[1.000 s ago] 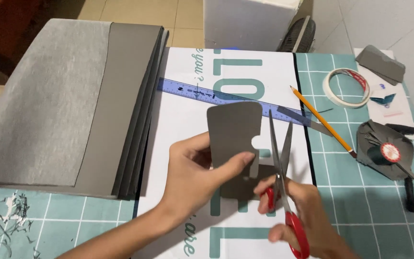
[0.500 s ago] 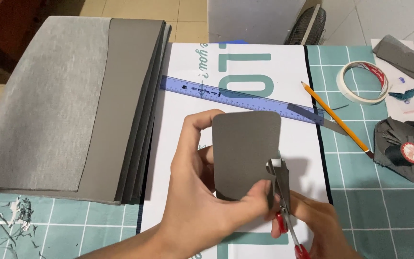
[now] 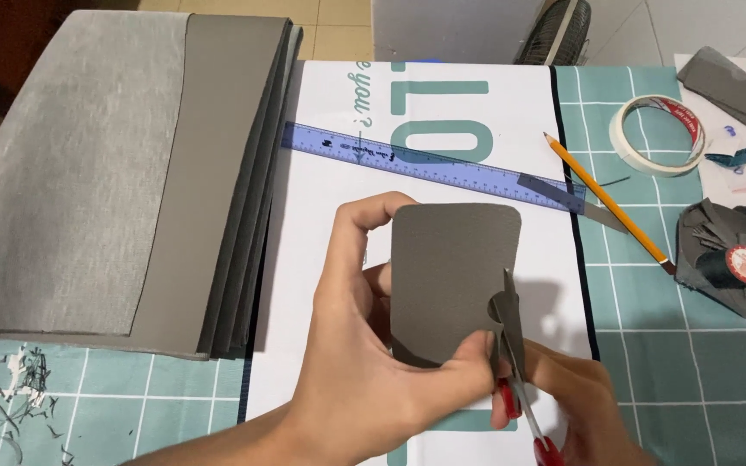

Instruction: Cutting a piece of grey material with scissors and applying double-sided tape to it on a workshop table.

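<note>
My left hand (image 3: 364,362) holds a dark grey fabric piece (image 3: 451,276) with rounded corners upright, thumb pressed on its lower right edge. My right hand (image 3: 576,401) grips red-handled scissors (image 3: 515,380), whose blades bite into the right edge of the piece by a small rounded notch. Both hands hover over a white printed sheet (image 3: 347,207) on a teal cutting mat (image 3: 675,336).
A folded stack of grey fabric (image 3: 114,173) lies at the left. A blue ruler (image 3: 425,164), a pencil (image 3: 606,203), a tape roll (image 3: 658,134), grey scraps (image 3: 727,82) and a dark tool with a red disc (image 3: 736,259) sit to the right. Cut slivers (image 3: 10,388) litter the lower left.
The fabric piece has been turned to face the camera and brought lower. The scissors have moved from open beside it to cutting its right edge.
</note>
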